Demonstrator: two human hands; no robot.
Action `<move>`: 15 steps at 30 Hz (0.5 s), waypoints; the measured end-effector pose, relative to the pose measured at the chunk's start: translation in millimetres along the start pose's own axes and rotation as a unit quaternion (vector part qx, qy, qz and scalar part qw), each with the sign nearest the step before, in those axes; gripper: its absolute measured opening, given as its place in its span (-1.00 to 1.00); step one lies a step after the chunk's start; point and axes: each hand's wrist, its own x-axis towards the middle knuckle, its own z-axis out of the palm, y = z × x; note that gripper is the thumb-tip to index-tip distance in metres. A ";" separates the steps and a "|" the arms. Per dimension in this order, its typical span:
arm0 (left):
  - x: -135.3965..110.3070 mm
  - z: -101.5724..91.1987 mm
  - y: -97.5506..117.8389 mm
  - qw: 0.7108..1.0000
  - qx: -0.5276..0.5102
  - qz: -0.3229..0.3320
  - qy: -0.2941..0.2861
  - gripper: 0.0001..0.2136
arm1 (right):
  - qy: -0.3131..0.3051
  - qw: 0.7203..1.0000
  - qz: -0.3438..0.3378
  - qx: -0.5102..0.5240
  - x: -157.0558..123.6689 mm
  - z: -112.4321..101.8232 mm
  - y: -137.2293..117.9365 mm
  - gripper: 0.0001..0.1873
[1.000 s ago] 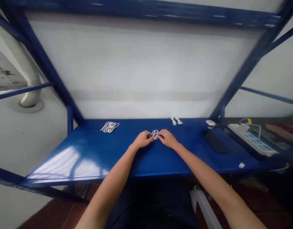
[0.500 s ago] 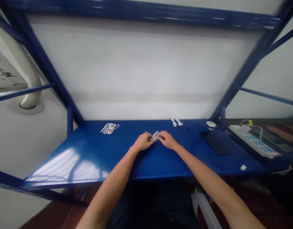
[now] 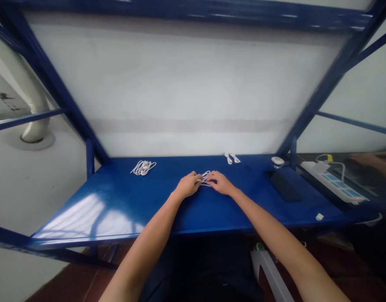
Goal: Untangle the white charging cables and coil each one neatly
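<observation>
Both of my hands meet over the middle of a blue table. My left hand and my right hand each pinch a small coiled white cable, held between them just above the tabletop. The fingers of both hands are curled closed around the loops. A second bundled white cable lies at the back left of the table. Another short white cable lies at the back, right of centre.
A black flat device and a small white round object lie at the table's right. A white power strip sits on the neighbouring bench, where another person's arm shows. Blue frame posts flank the table. A small white piece lies near the front right edge.
My hands stay in the same spot, with the cable loops shifting slightly between my fingers. The view has drifted a little.
</observation>
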 end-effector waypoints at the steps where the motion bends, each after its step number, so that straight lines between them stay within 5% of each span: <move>1: 0.3 0.7 1.1 1.000 0.001 -0.008 0.002 -0.73 | -0.002 1.000 0.000 -0.001 -0.4 0.4 0.5 -0.87; 8: 17.2 -1.6 15.9 0.995 0.011 -0.094 -0.012 -0.70 | -0.001 1.000 -0.018 -0.023 -1.7 4.9 6.5 -0.86; 15: 61.7 -16.4 34.7 0.973 0.082 -0.159 -0.142 -0.70 | -0.008 0.998 -0.034 -0.056 -2.2 7.2 12.2 -0.84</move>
